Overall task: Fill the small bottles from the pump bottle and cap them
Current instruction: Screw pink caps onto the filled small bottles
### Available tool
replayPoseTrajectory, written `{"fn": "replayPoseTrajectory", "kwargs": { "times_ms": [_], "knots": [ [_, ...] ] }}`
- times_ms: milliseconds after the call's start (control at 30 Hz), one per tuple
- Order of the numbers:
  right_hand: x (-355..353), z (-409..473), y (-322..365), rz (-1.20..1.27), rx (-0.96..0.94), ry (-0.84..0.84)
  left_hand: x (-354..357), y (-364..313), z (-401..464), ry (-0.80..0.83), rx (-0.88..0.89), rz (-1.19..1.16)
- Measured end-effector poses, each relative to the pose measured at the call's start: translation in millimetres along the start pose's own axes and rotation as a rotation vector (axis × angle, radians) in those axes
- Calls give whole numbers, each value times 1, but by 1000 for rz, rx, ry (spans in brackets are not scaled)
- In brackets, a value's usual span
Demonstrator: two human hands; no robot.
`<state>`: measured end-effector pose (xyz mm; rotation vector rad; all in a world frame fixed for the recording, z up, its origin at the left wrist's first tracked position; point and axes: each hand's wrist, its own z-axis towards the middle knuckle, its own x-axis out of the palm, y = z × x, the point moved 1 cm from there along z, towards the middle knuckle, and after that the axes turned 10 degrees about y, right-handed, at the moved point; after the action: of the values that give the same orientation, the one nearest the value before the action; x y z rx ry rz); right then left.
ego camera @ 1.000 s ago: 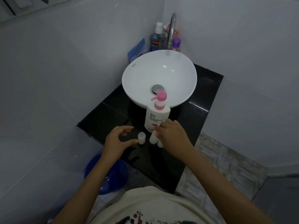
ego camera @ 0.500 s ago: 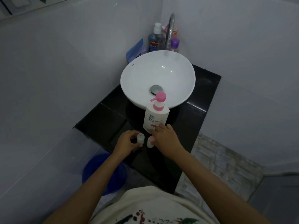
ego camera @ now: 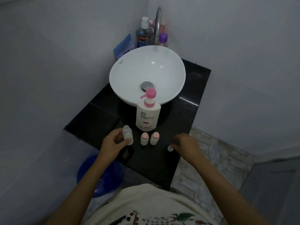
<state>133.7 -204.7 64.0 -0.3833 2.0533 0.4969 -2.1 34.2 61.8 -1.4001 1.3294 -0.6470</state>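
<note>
Small bottles, three in number, stand on the black countertop near its front edge, just in front of the pump bottle. Two capped small bottles stand upright side by side, close together but apart, each with a white body and a round pink cap. To their left, the uncapped small bottle is translucent white with an open neck, and white liquid fills most of its body. The left hand grasps this bottle, thumb across its lower front and fingers behind it; whether its base rests on the countertop cannot be told.

The pump bottle is white, upright, with a pink pump head whose spout points left, a pink collar, and a label reading "Shokubutsu" above a red flower mark. It stands directly in front of the white basin, its pump head overlapping the basin's front rim in this view.

The right hand is at the right part of the countertop, well apart from the capped pair, fingers curled downward and blurred. A small white cap shows at its fingertips; whether the fingers pinch it or only touch it cannot be told.

Behind the basin stand a chrome tap, a blue mouthwash bottle and a purple-capped bottle. A blue bucket sits on the floor below the countertop's left.
</note>
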Motion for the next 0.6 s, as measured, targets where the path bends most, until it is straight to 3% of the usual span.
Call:
{"fn": "replayPoseTrajectory", "kwargs": {
  "times_ms": [333, 500, 600],
  "knots": [
    [30, 11, 8, 21, 52, 140, -4, -50, -35, -21, 121, -221],
    [0, -3, 14, 536, 55, 38, -1, -61, -44, 61, 126, -212],
    [-44, -29, 32, 952, -84, 2, 2, -67, -48, 90, 159, -232]
  ]
}}
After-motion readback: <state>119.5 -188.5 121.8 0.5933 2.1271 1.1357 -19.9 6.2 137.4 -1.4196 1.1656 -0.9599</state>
